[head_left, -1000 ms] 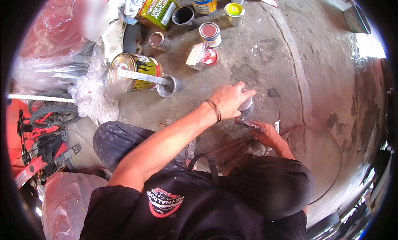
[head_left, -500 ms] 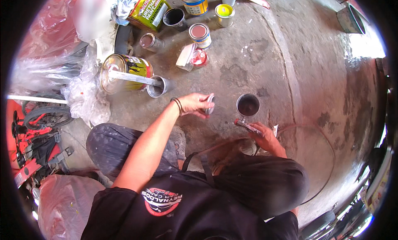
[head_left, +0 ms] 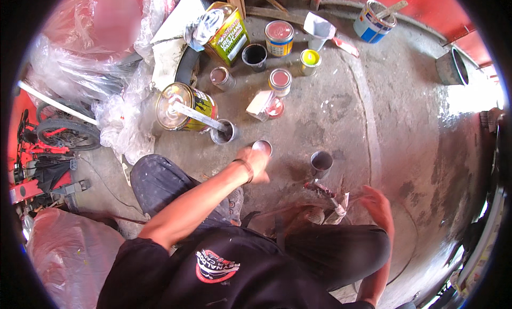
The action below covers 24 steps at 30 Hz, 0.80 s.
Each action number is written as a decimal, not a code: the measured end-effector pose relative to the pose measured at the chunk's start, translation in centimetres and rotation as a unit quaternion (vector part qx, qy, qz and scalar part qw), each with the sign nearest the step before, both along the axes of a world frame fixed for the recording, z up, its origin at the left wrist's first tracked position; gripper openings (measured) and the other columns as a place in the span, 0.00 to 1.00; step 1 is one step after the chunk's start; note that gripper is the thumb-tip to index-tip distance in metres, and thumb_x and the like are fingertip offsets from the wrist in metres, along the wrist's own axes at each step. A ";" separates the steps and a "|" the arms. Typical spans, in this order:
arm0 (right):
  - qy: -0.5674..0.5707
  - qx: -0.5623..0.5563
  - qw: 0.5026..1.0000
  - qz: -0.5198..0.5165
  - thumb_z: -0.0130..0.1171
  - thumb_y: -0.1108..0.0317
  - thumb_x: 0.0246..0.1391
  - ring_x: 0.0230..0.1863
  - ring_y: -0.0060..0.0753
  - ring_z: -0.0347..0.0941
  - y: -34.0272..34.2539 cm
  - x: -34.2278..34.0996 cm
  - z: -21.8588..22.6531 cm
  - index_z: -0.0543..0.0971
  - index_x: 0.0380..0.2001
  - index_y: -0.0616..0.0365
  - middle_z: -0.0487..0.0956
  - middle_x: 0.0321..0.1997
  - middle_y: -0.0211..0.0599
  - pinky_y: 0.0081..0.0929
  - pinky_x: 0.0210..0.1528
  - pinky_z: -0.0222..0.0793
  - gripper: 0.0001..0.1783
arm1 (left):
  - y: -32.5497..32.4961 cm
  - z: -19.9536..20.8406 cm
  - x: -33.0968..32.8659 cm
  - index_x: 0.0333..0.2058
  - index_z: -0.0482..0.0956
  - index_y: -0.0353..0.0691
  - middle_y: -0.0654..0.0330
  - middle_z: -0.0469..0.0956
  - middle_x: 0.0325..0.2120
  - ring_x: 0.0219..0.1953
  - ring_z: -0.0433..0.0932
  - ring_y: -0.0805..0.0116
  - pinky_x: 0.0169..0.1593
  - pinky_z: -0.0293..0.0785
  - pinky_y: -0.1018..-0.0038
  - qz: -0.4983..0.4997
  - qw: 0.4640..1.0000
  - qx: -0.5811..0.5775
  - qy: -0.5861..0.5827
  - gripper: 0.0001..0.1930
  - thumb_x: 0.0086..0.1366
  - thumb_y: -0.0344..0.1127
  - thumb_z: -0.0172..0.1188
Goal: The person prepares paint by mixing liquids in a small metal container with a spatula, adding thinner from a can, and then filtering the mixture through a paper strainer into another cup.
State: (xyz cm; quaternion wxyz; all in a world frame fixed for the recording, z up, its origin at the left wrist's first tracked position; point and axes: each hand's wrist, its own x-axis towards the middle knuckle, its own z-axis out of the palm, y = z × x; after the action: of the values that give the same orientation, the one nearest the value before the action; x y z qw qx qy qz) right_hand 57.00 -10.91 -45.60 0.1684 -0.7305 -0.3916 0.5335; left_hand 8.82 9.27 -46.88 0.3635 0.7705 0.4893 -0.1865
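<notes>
Left hand (head_left: pixel 256 164) out over the concrete floor (head_left: pixel 341 111), fingers curled around a small round lid (head_left: pixel 262 147), its pale face turned up at the fingertips; dark band on the wrist just behind. Right hand (head_left: pixel 377 202) lower and to the right, fingers loosely spread and motion-blurred, holding nothing that can be made out. Just left of that right hand, a red-handled tool (head_left: pixel 324 191) lying on the floor, touching neither hand. Between the two hands, a little beyond the tool, a small open can (head_left: pixel 321 163) standing upright, dark inside, well clear of the lid. Just left of the left hand, a small grey tin (head_left: pixel 223 133) with a flat stirring stick (head_left: pixel 194 116) leaning out of it across a large yellow-and-black can (head_left: pixel 183 107) lying on its side. Beyond the left hand, a pale folded card (head_left: pixel 260 102) resting against a red disc, then a small can with a reddish lid (head_left: pixel 280 80). Farther still, a brown-topped tin (head_left: pixel 221 77), a black-filled tin (head_left: pixel 254 56), a yellow-filled tin (head_left: pixel 310 61) and a red-lidded can (head_left: pixel 279 37). Behind those, a tall green-and-yellow canister (head_left: pixel 230 32) with a rag stuffed on top. Far right of both hands, a white-and-blue can (head_left: pixel 374 21) holding a stick, and a grey bucket (head_left: pixel 452 66) near the bright edge. Far left, crumpled clear plastic sheeting (head_left: pixel 120 117).
</notes>
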 end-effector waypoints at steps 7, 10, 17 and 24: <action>-0.106 0.190 0.976 -0.029 0.62 0.75 0.72 0.57 0.29 0.83 5.8 -2.5 17.7 0.81 0.68 0.57 0.86 0.61 0.36 0.30 0.58 0.79 0.23 | -3.2 28.9 -0.6 0.53 0.87 0.43 0.56 0.87 0.38 0.37 0.87 0.58 0.55 0.87 0.49 -0.168 0.651 -0.470 -0.571 0.18 0.66 0.21 0.72; -0.099 0.234 0.967 0.025 0.63 0.75 0.71 0.58 0.31 0.84 10.1 -7.0 19.6 0.84 0.64 0.58 0.87 0.58 0.38 0.31 0.59 0.78 0.20 | -5.0 30.8 -0.6 0.55 0.87 0.38 0.53 0.87 0.44 0.41 0.87 0.56 0.49 0.83 0.61 -0.135 0.657 -0.369 -0.643 0.16 0.70 0.33 0.71; 0.069 0.209 0.967 0.130 0.64 0.76 0.68 0.59 0.39 0.86 15.7 -16.1 20.1 0.86 0.59 0.61 0.88 0.56 0.45 0.33 0.61 0.78 0.17 | -7.8 31.8 -0.5 0.56 0.86 0.36 0.51 0.88 0.44 0.42 0.88 0.53 0.50 0.83 0.63 -0.096 0.638 -0.338 -0.685 0.18 0.70 0.36 0.71; -0.097 0.281 0.893 0.338 0.65 0.74 0.65 0.51 0.58 0.85 16.6 -19.7 15.6 0.86 0.57 0.57 0.87 0.50 0.46 0.46 0.54 0.82 0.18 | -8.3 29.4 1.1 0.57 0.86 0.34 0.49 0.88 0.44 0.42 0.88 0.49 0.52 0.84 0.64 -0.055 0.603 -0.346 -0.717 0.21 0.71 0.39 0.71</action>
State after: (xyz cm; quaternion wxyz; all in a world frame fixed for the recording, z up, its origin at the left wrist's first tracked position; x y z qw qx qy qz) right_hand 37.26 5.73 -30.03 0.1370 -0.5246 -0.7627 0.3527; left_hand 9.91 1.00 -17.49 0.8262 0.4991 -0.0724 0.2513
